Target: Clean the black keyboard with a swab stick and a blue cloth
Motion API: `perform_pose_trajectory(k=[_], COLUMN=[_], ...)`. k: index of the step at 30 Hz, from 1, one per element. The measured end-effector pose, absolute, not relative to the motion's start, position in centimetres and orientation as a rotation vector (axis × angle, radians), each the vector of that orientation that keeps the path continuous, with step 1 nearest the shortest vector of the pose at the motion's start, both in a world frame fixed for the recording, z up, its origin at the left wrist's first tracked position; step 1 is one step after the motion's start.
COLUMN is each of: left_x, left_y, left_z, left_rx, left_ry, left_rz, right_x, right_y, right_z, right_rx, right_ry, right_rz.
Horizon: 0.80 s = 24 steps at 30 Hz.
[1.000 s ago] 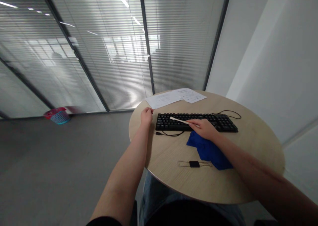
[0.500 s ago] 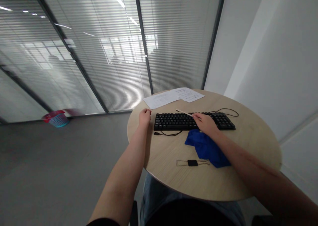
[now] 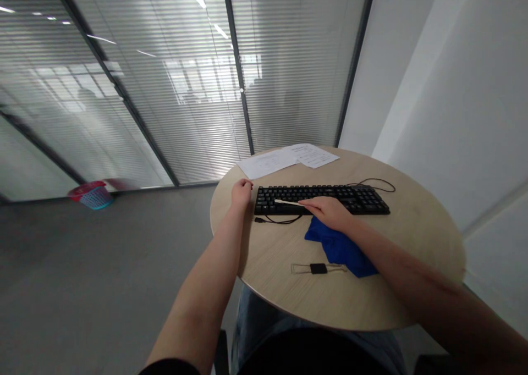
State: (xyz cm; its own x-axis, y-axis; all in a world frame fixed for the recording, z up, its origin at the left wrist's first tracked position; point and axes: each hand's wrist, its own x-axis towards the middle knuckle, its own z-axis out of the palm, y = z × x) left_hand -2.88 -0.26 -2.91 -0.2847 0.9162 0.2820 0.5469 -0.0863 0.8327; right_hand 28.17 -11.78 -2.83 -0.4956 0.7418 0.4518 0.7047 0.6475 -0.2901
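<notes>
My right hand [image 3: 328, 213] grips a slim pale toothbrush [image 3: 286, 202] by its handle. Its head points left, over the lower rows of a black keyboard [image 3: 280, 193]. Closed in a loose fist, my left hand [image 3: 241, 193] rests on the table just off the keyboard's left end; nothing shows in it. Under my right wrist lies a crumpled blue cloth [image 3: 336, 243], partly hidden by the forearm. Nearer to me is a wire tool with a black middle [image 3: 318, 268], which looks like a keycap puller.
Printed sheets [image 3: 268, 163] lie at the far side of the round wooden table [image 3: 272, 287]. A cable [image 3: 377, 182] loops behind the keyboard, and a plug end [image 3: 260, 220] lies in front. A red and blue basket [image 3: 95, 196] stands on the floor at left.
My right hand has moved left and toward me, bringing the toothbrush from the keyboard's back edge to its lower rows. The left hand stays in place.
</notes>
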Motion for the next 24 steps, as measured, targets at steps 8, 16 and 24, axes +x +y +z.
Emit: perform_pose_trajectory(k=[8, 16, 24], left_x=[-2.74, -2.65, -2.4], left_y=[0.04, -0.29, -0.42], left_z=[-3.43, -3.08, -2.84], left_rx=[1.603, 1.624, 1.674], left_ry=[1.782, 1.758, 1.734], left_rz=[1.284, 1.264, 1.222], right_x=[27.87, 28.01, 27.84], right_y=[-11.91, -11.83, -11.8], right_z=[-2.67, -2.52, -2.44], right_rx=[-1.239, -1.302, -1.304], right_ry=[-2.353, -2.21, -2.227], right_rz=[-0.05, -0.028, 0.033])
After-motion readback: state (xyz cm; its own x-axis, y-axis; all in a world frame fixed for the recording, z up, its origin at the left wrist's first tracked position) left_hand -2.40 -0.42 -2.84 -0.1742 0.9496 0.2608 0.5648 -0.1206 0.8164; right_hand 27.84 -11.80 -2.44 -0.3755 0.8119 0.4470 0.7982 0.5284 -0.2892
